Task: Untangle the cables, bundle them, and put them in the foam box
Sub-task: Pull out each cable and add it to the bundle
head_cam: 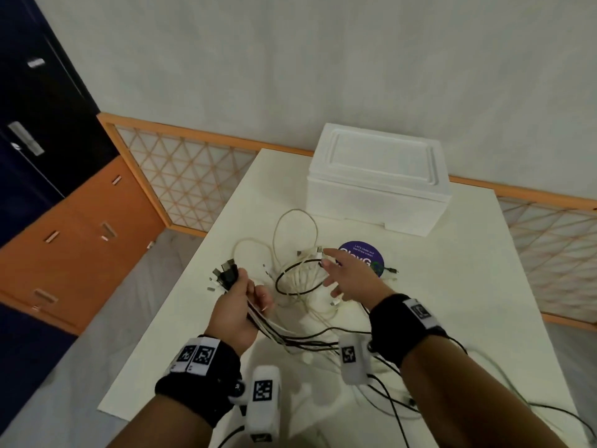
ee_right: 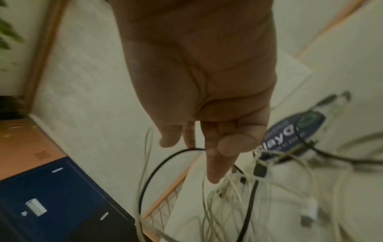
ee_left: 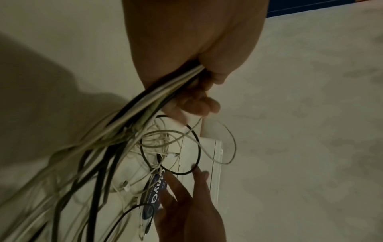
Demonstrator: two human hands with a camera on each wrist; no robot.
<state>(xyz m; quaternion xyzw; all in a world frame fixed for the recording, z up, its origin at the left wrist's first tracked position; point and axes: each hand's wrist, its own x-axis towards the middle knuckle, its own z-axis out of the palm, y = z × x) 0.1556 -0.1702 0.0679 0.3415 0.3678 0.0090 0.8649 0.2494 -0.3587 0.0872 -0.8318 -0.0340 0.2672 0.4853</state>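
Midway through sorting, the left hand [head_cam: 237, 302] grips a gathered bunch of cable ends [head_cam: 226, 273] while the open right hand [head_cam: 350, 279] reaches over the still-tangled cables [head_cam: 300, 276] on the table [head_cam: 468, 286]; the foam box [head_cam: 378, 185], at twelve o'clock, stays lidded.

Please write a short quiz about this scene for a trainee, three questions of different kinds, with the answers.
1. True or false: the foam box has its lid on.
2. Which hand grips the gathered cable ends? A) left hand B) right hand C) both
3. Fill in: the right hand's fingers are ____ over the loose cables on the table.

Key: 1 true. 2 A. 3 spread, holding nothing.
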